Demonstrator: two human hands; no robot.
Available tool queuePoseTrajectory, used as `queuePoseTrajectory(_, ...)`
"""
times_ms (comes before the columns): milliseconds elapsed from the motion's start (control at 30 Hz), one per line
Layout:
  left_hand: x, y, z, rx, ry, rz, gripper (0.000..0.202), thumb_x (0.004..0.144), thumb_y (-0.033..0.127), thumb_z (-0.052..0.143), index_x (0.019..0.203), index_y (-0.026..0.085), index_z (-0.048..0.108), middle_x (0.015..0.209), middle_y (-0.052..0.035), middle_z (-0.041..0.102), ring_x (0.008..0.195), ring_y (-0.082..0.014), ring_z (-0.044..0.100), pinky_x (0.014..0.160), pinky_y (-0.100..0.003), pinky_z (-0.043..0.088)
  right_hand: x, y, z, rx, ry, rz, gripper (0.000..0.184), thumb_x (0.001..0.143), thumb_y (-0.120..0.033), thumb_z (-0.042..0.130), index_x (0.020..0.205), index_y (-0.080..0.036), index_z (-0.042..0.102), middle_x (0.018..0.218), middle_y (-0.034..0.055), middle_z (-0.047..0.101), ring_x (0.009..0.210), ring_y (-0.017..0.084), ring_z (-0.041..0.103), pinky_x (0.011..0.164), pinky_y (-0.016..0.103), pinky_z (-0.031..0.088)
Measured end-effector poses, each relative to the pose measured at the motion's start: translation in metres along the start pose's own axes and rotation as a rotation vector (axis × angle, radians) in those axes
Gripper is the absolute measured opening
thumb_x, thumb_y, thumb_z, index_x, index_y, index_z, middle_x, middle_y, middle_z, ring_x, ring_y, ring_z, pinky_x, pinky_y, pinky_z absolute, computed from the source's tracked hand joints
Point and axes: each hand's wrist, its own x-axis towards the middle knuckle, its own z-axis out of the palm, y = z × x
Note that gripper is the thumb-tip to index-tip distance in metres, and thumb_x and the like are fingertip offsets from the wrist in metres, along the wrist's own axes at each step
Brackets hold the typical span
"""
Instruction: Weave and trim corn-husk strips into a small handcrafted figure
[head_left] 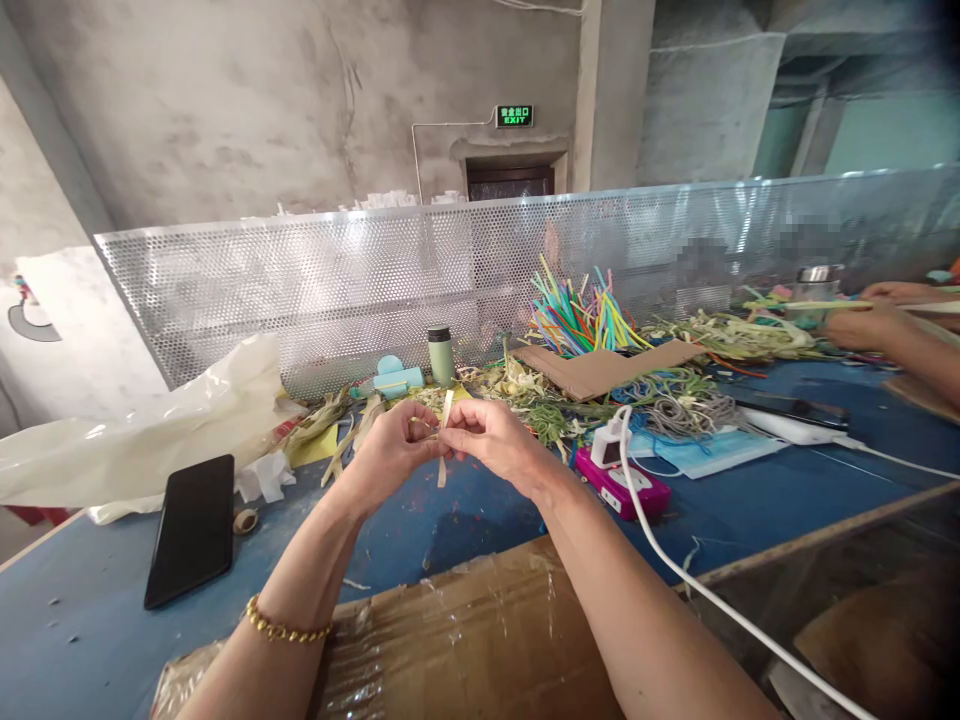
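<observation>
Pale strip [442, 474], head view: near-vertical at ctr of frame, L hand [386, 445] & R hand [491, 442] both pinching it over blue tabletop [397, 535]; green cup [442, 362] (dark lid [438, 332]) just above, black phone [190, 532] lower left.

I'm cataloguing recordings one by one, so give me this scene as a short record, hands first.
Left hand: fingertips at the pale strip, grip partly hidden
Right hand: pinching the pale strip
Surface: blue table, cardboard below the forearms
Left side: black phone
Right side: purple socket block, white charger on it
Beyond the hands: green bottle, bundle of coloured strands
Backdrop: perforated metal screen
Far right: another person's hand
</observation>
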Motion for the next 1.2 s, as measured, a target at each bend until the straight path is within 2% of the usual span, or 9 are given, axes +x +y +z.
queuePoseTrajectory(100, -0.0018, 0.0022, -0.0046, -0.029, -0.026, -0.012, 0.022, 0.070, 0.027, 0.072, 0.089, 0.018, 0.064, 0.077, -0.0046, 0.071, 0.073, -0.0169, 0.064, 0.070, -0.030, 0.048, -0.0008, -0.0016, -0.0007, 0.071, -0.013, 0.017, 0.014, 0.077, -0.024, 0.066, 0.070, -0.016, 0.056, 0.058, -0.0034, 0.057, 0.054, 0.009, 0.050, 0.054, 0.023, 0.040)
queuePoseTrajectory(200, -0.0023, 0.0037, -0.0073, 0.032, -0.003, -0.033, 0.013, 0.072, 0.028, 0.070, 0.077, 0.017, 0.068, 0.076, -0.0064, 0.072, 0.073, -0.0171, 0.064, 0.073, -0.031, 0.048, -0.0005, -0.0015, -0.0005, 0.072, 0.023, 0.013, 0.017, 0.075, -0.025, 0.068, 0.068, -0.017, 0.056, 0.058, -0.0033, 0.057, 0.054, 0.009, 0.051, 0.054, 0.023, 0.041)
queuePoseTrajectory(300, -0.0017, 0.0040, -0.0062, 0.052, -0.014, -0.049, 0.015, 0.075, 0.031, 0.068, 0.071, 0.017, 0.069, 0.074, -0.0079, 0.072, 0.073, -0.0188, 0.065, 0.075, -0.033, 0.049, 0.0004, -0.0006, 0.0003, 0.075, 0.040, 0.009, 0.015, 0.075, -0.024, 0.068, 0.069, -0.016, 0.056, 0.058, -0.0027, 0.058, 0.054, 0.010, 0.052, 0.054, 0.024, 0.041)
queuePoseTrajectory(533, -0.0020, 0.0058, -0.0023, 0.052, 0.013, 0.007, 0.016, 0.075, 0.031, 0.067, 0.067, 0.017, 0.066, 0.070, -0.0040, 0.067, 0.070, -0.0168, 0.059, 0.073, -0.032, 0.046, -0.0001, -0.0027, 0.0017, 0.158, 0.041, -0.027, 0.010, 0.075, -0.021, 0.065, 0.070, -0.015, 0.058, 0.060, -0.0024, 0.058, 0.055, 0.010, 0.052, 0.058, 0.025, 0.041)
queuePoseTrajectory(700, -0.0048, 0.0089, -0.0073, 0.118, -0.037, -0.006, 0.018, 0.076, 0.034, 0.066, 0.070, 0.017, 0.069, 0.071, -0.0040, 0.066, 0.071, -0.0171, 0.056, 0.072, -0.031, 0.043, -0.0012, -0.0010, 0.0033, 0.122, 0.024, -0.013, 0.011, 0.076, -0.020, 0.063, 0.068, -0.016, 0.058, 0.056, -0.0029, 0.056, 0.052, 0.010, 0.050, 0.056, 0.025, 0.039)
queuePoseTrajectory(833, -0.0044, 0.0088, -0.0106, 0.024, -0.073, -0.050, 0.015, 0.072, 0.031, 0.068, 0.070, 0.017, 0.070, 0.073, -0.0055, 0.068, 0.074, -0.0182, 0.058, 0.078, -0.034, 0.042, -0.0020, -0.0015, 0.0062, 0.164, 0.046, -0.004, 0.011, 0.077, -0.020, 0.063, 0.067, -0.016, 0.058, 0.057, -0.0017, 0.058, 0.054, 0.011, 0.052, 0.058, 0.026, 0.042)
queuePoseTrajectory(967, -0.0028, 0.0087, -0.0094, -0.093, -0.014, -0.101, 0.013, 0.064, 0.027, 0.071, 0.062, 0.015, 0.067, 0.066, -0.0055, 0.065, 0.071, -0.0175, 0.056, 0.076, -0.034, 0.040, -0.0018, -0.0033, 0.0079, 0.176, 0.050, 0.005, 0.012, 0.077, -0.021, 0.063, 0.067, -0.015, 0.058, 0.057, -0.0016, 0.058, 0.054, 0.011, 0.052, 0.058, 0.026, 0.042)
queuePoseTrajectory(1067, -0.0022, 0.0084, -0.0077, -0.072, 0.056, -0.099, 0.013, 0.060, 0.025, 0.071, 0.057, 0.015, 0.065, 0.061, -0.0026, 0.059, 0.065, -0.0147, 0.050, 0.069, -0.031, 0.037, -0.0004, -0.0021, 0.0078, 0.163, 0.016, 0.024, 0.011, 0.078, -0.021, 0.063, 0.069, -0.015, 0.058, 0.061, -0.0010, 0.059, 0.057, 0.010, 0.054, 0.059, 0.025, 0.042)
queuePoseTrajectory(1200, -0.0018, 0.0078, -0.0072, -0.031, 0.078, -0.099, 0.014, 0.061, 0.026, 0.071, 0.056, 0.016, 0.063, 0.059, -0.0008, 0.056, 0.062, -0.0130, 0.045, 0.064, -0.030, 0.033, 0.0014, 0.0020, 0.0063, 0.134, -0.023, 0.028, 0.009, 0.080, -0.022, 0.062, 0.077, -0.014, 0.061, 0.063, -0.0014, 0.060, 0.059, 0.011, 0.056, 0.059, 0.025, 0.043)
